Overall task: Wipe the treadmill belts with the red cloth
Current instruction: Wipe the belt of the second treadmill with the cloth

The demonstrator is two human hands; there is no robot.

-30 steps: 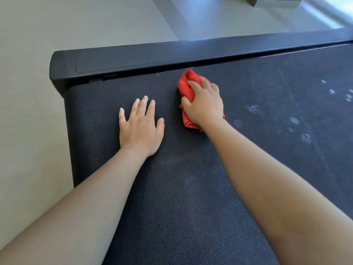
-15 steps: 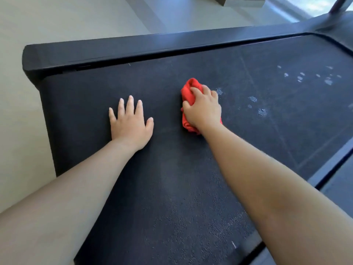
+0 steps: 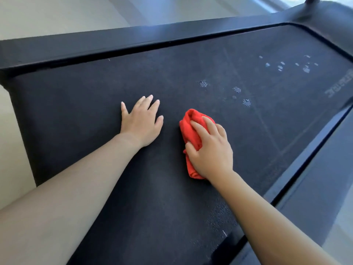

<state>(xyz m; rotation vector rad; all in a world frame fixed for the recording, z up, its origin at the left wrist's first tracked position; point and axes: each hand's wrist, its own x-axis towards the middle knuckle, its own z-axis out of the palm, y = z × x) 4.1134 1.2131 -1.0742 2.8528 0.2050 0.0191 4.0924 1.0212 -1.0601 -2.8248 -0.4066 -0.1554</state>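
The black treadmill belt (image 3: 80,104) fills most of the head view. A bunched red cloth (image 3: 191,129) lies on its middle, and my right hand (image 3: 212,152) grips it from above, thumb curled round its near side, pressing it on the belt. My left hand (image 3: 142,122) rests flat on the belt just left of the cloth, fingers straight and spread. Several pale dusty spots (image 3: 236,89) mark the belt to the right beyond the cloth, with more spots (image 3: 306,69) farther right.
A black side rail (image 3: 114,44) runs along the belt's far edge, and a grey side rail (image 3: 321,188) lies along the near right. Pale floor (image 3: 57,14) lies beyond and at the left. The treadmill's front housing (image 3: 332,18) rises at the top right.
My right hand has drawn the cloth back toward me, away from the far rail. The view has shifted right, showing more of the spotted belt. My left hand stays flat.
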